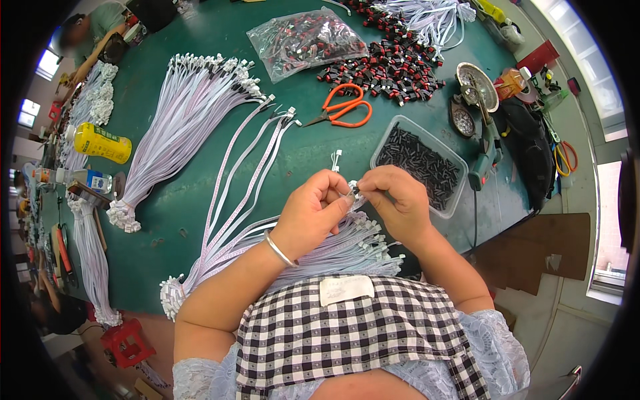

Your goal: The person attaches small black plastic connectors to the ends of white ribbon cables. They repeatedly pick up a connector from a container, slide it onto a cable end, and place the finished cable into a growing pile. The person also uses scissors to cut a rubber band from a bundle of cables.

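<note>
In front of me, my left hand [313, 207] pinches the end of a white cable [354, 195] with a small white connector on it. My right hand [399, 200] meets it there, thumb and forefinger closed at the same end; a dark bit shows between the fingertips, too small to name surely. Below the hands, a bundle of white cables [320, 257] lies against my apron. Just beyond the right hand stands a clear plastic tub [460, 190] of short black tubes [420, 167]. A few separate cables [230, 167] run along the table to the left.
Orange-handled scissors [347, 107] lie beyond the hands, near a pile of black-and-red connectors [393, 70] and a clear bag [303, 43]. A large cable bundle [180, 127] and a yellow bottle [101, 143] are at left. A green-handled tool [485, 160] with a cord lies right. Another person [100, 33] sits far left.
</note>
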`<state>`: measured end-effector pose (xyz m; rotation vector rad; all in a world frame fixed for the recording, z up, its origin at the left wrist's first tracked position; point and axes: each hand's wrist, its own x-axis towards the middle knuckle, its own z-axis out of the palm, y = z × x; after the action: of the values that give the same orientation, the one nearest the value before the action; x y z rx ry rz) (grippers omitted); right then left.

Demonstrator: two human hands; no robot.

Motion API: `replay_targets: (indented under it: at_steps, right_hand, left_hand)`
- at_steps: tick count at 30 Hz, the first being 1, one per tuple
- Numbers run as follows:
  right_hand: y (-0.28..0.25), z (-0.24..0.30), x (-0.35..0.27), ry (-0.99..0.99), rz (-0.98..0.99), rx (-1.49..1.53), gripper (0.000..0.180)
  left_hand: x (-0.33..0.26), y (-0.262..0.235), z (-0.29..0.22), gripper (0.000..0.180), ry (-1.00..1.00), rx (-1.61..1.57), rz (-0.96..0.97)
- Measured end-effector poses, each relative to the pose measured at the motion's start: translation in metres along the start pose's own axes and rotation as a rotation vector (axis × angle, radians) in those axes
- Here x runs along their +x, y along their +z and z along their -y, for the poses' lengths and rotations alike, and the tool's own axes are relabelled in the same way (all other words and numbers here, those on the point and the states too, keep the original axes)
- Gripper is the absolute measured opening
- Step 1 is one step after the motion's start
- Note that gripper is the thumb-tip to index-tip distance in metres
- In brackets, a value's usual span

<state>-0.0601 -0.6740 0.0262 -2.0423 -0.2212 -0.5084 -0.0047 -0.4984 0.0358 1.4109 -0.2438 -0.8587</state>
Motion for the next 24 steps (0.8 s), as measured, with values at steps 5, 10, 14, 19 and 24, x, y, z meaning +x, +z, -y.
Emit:
replay_targets:
  at_steps: [5,10,14,19,24]
  right_hand:
    - [-0.006,-0.004,0.004,-0.057,0.075,-0.057,0.014]
    - [-0.013,-0.003,0.008,-0.007,0.165,-0.029,0.013]
    - [-0.014,-0.003,0.008,0.034,0.184,0.04,0.014]
    - [-0.011,-0.001,0.008,0.01,0.158,0.055,0.016]
    - [-0.008,-0.001,0.007,0.054,0.147,0.098,0.017]
  left_hand:
    - [0.0,0.0,0.0,0.012,0.005,0.079,-0.011]
    - [0.0,-0.002,0.002,0.012,0.044,0.17,-0.012]
    - [-0.001,0.0,0.001,0.011,0.05,0.205,-0.017]
    - [-0.001,0.0,-0.001,0.012,0.077,0.292,-0.05]
    - [0.0,0.003,-0.001,0.013,0.301,0.615,-0.15]
